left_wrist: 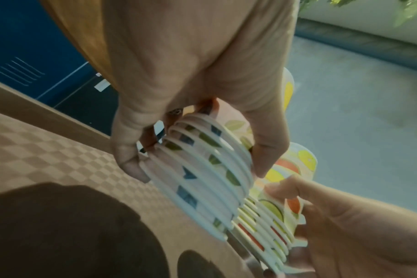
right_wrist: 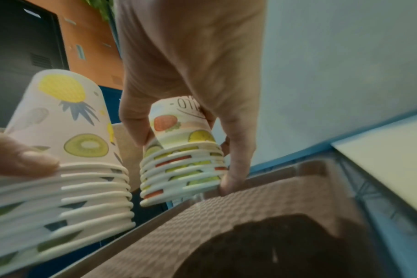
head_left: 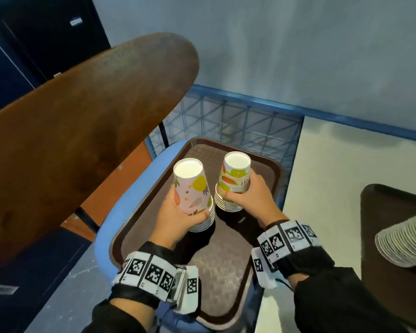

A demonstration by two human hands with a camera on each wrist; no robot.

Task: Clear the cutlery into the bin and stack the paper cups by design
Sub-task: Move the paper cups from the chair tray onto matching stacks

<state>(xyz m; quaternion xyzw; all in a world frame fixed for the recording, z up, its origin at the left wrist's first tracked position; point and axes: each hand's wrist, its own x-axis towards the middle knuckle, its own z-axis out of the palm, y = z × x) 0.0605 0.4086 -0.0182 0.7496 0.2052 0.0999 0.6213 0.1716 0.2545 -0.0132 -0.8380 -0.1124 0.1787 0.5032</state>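
Observation:
Two upside-down stacks of paper cups hang just above a brown tray [head_left: 226, 280]. My left hand [head_left: 180, 217] grips the pink pineapple-and-kiwi stack [head_left: 193, 188] near its rims [left_wrist: 202, 180]. My right hand [head_left: 247, 191] grips the white strawberry-and-lemon stack [head_left: 233, 181], fingers curled round its lower rims [right_wrist: 181, 169]. The two stacks are side by side, a small gap between them. The pink stack [right_wrist: 67, 143] fills the left of the right wrist view. No cutlery shows on the tray.
The tray rests on a blue chair or bin edge [head_left: 120, 212]. Behind it stands a blue wire crate [head_left: 238, 126]. A brown curved panel [head_left: 82, 131] looms at left. At right a second dark tray [head_left: 394, 236] carries a lying cup stack [head_left: 406, 241].

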